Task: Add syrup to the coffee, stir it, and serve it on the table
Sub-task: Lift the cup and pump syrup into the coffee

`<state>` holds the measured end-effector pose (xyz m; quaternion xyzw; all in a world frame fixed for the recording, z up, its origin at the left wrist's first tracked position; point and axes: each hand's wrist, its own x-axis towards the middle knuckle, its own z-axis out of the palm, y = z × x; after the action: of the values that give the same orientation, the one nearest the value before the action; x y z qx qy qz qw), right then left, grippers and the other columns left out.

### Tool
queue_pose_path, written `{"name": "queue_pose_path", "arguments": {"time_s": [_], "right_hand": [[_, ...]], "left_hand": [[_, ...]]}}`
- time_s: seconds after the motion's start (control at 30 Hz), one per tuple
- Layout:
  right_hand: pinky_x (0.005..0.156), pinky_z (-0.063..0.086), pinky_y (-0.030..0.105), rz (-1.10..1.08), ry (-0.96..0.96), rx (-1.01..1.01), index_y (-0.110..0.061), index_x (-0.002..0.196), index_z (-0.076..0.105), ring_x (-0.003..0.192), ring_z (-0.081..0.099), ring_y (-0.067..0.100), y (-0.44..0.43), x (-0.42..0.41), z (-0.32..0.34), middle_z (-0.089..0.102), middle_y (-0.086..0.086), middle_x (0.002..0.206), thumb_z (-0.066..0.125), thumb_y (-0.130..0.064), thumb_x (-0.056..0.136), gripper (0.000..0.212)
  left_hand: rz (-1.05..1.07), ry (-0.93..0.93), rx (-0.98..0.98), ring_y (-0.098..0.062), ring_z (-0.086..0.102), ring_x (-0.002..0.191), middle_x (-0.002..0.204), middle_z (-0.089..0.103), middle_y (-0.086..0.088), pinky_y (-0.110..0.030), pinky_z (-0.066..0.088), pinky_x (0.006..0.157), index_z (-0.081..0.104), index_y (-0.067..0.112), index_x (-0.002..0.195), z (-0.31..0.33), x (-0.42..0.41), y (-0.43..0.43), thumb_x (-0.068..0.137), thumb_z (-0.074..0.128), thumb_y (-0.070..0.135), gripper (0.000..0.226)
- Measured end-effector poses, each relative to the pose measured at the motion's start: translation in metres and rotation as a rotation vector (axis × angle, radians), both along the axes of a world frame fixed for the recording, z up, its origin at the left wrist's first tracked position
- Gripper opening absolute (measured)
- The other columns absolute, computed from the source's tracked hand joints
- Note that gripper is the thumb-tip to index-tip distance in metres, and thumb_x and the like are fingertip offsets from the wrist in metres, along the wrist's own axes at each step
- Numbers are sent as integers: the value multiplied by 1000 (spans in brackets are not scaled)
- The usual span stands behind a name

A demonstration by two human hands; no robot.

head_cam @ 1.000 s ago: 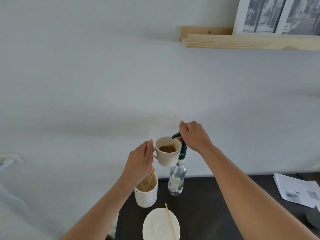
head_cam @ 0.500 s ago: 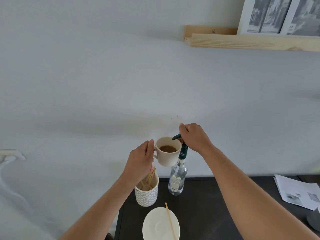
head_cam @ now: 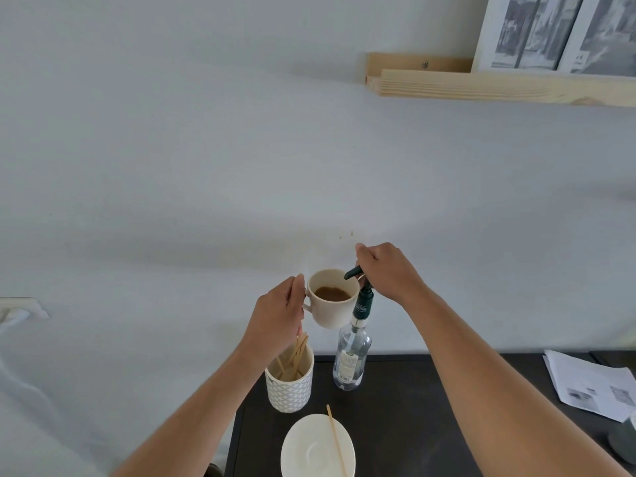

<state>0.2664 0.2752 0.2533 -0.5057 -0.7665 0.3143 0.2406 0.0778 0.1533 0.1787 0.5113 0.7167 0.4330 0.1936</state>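
My left hand (head_cam: 278, 313) holds a cream cup (head_cam: 331, 309) by its handle, lifted above the table, with brown coffee (head_cam: 332, 293) inside. A clear syrup bottle (head_cam: 351, 360) with a dark green pump (head_cam: 362, 299) stands on the dark table (head_cam: 413, 418). My right hand (head_cam: 387, 271) is closed over the pump head, and the pump's spout (head_cam: 352, 272) reaches over the cup's rim. A cream saucer (head_cam: 309, 449) lies at the front edge with a wooden stir stick (head_cam: 336, 439) across it.
A patterned white holder (head_cam: 289, 390) with several wooden stir sticks stands left of the bottle, under my left hand. Printed papers (head_cam: 592, 383) lie at the right, with a grey object (head_cam: 624, 444) at the right edge. A wooden shelf (head_cam: 499, 86) hangs on the wall above.
The pump head has risen slightly with my right hand. The cup stays held under the spout. The view has shifted a little.
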Motion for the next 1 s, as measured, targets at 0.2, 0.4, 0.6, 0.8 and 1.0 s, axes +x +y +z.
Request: {"name": "queue_pose_path", "arguments": {"time_s": [0.2, 0.4, 0.6, 0.8, 1.0], "right_hand": [[63, 48, 31, -13, -17, 42, 10, 86, 71, 61, 57, 18, 2, 1, -7, 81, 11, 72, 41, -39, 118, 66], [65, 50, 35, -38, -35, 72, 10, 85, 70, 68, 58, 24, 6, 0, -14, 82, 20, 83, 40, -42, 118, 68], [64, 49, 37, -44, -72, 78, 7, 80, 67, 64, 55, 24, 5, -2, -16, 80, 23, 83, 39, -42, 117, 68], [63, 47, 32, -21, -27, 16, 8, 82, 72, 63, 58, 17, 2, -1, -10, 78, 8, 69, 42, -36, 115, 63], [78, 60, 34, 25, 49, -74, 5, 85, 77, 64, 69, 7, 2, 2, 4, 84, 1, 70, 47, -32, 110, 54]], "left_hand": [[-3, 22, -3, -7, 63, 50, 68, 68, -2, -15, 51, 54, 59, 12, 89, 2, 0, 0, 122, 34, 47, 54], [-9, 26, 1, -7, 64, 51, 70, 69, -1, -15, 51, 55, 59, 12, 90, 2, 1, 0, 122, 33, 46, 53], [-4, 11, -12, -11, 64, 56, 69, 68, -2, -13, 51, 57, 58, 13, 88, 5, 3, -3, 122, 34, 45, 53], [0, 2, -24, -13, 63, 59, 80, 76, -17, -12, 51, 57, 63, 5, 95, 5, 5, -6, 122, 35, 45, 56], [-1, -2, -42, -12, 63, 59, 73, 71, -11, -12, 51, 57, 64, 9, 94, 4, 4, -9, 122, 35, 44, 54]]}}
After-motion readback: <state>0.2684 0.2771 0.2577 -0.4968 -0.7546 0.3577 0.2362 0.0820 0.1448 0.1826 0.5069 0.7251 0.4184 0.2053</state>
